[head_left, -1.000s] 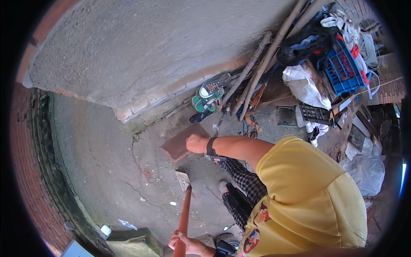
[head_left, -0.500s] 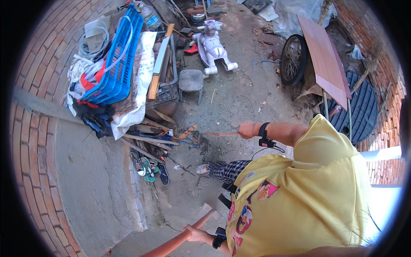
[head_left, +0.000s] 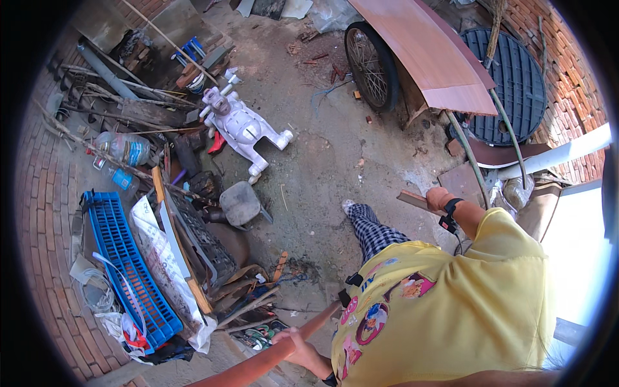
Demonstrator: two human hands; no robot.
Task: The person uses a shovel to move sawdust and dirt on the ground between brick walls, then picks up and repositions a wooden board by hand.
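A blue plastic crate lies on its side by the brick wall at the far left, among sticks and bags. Near it lie clear bottles, a grey stool and a white toy horse tipped on the concrete. Low in the middle, the left hand is closed around a long reddish handle that runs toward the lower edge. Farther right, the right hand grips a flat brick, held out beside the checked trouser leg. Beyond it stand a wheel and a brown board.
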